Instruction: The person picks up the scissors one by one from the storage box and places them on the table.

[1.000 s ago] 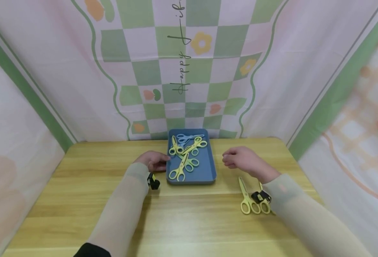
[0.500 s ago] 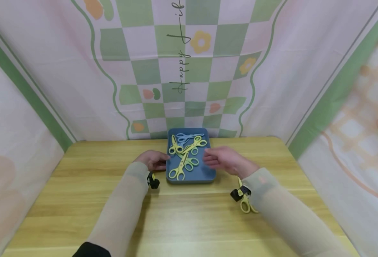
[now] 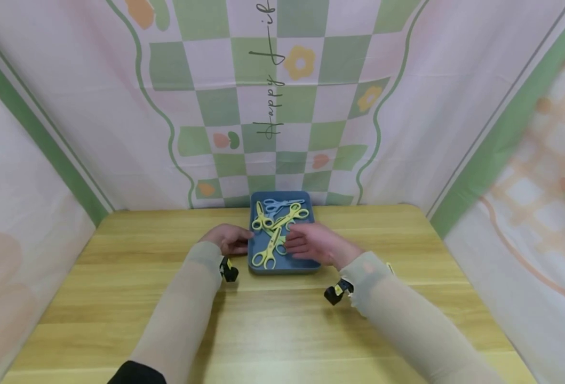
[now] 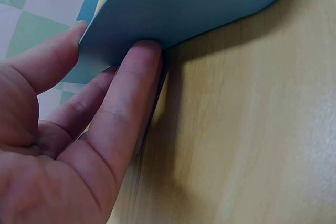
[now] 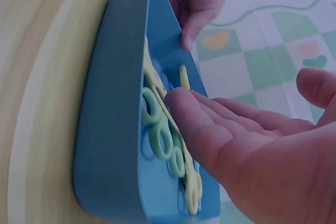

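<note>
Now the right hand (image 3: 317, 244), fingers extended, has moved over the scissors (image 3: 271, 248), the left hand (image 3: 225, 238), fingers straight, touching the tray (image 3: 284, 271).

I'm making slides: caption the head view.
Left hand touching a blue tray, right hand over the scissors inside.

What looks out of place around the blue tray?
The scissors lie jumbled and overlapping in the tray, facing different ways. A yellow bit shows past the right sleeve, outside the tray; any remainder is hidden.

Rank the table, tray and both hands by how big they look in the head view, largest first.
1. Table
2. Tray
3. Right hand
4. Left hand, which shows less of itself
</note>
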{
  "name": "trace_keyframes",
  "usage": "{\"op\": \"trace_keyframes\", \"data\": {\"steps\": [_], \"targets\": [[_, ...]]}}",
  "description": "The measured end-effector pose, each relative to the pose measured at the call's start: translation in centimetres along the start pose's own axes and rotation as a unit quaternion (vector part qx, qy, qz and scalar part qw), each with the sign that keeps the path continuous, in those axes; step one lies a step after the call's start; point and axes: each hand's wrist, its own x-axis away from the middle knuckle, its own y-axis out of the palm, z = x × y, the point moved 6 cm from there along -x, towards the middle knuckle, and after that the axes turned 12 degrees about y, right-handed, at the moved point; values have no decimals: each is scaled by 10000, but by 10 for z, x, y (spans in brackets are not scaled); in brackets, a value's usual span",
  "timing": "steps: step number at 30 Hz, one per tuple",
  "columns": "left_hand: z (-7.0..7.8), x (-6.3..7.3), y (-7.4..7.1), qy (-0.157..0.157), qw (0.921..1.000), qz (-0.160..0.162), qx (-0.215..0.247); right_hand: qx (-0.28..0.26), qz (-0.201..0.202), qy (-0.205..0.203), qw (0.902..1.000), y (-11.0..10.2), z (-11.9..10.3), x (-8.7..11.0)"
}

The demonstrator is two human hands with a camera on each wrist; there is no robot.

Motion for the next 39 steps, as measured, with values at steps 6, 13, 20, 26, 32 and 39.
{"op": "trace_keyframes", "data": {"steps": [6,13,20,26,32,39], "targets": [[0,0,-1,0,10000,23,-16,-70,117,50,9999,11,2,-11],[0,0,0,19,10000,-7,-37,-104,251,160,9995,16,4,-21],[0,0,0,17,10000,-39,-73,-205,384,274,9987,17,6,-28],[-1,-1,2,-36,9995,-195,-239,-205,315,311,9988,18,7,-33],[1,0,5,-21,9990,-359,-264,-175,340,371,9986,19,9,-34],[3,1,4,69,9990,-374,-248,-157,372,463,9981,23,7,-37]]}}
